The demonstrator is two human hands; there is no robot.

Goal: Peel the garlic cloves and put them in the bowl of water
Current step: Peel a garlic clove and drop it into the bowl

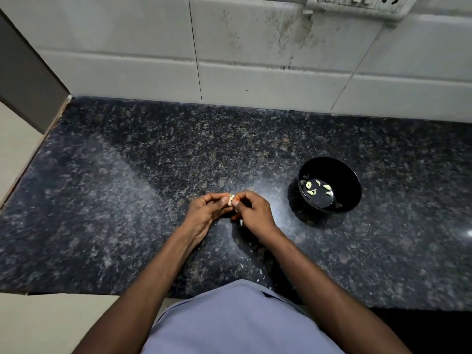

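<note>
A small pale garlic clove (230, 199) sits between the fingertips of both hands above the middle of the dark granite counter (127, 175). My left hand (205, 213) pinches it from the left, thumb on top. My right hand (251, 210) pinches it from the right with thumb and forefinger. To the right stands a black bowl (353, 175) holding water, with several peeled cloves (318, 189) in it. The part of the clove inside my fingers is hidden.
Bits of garlic skin (258, 272) lie on the counter near its front edge, below my hands. A white tiled wall (255, 60) backs the counter, with a switch plate (357, 3) at the top right. The counter ends at the left edge (33, 162).
</note>
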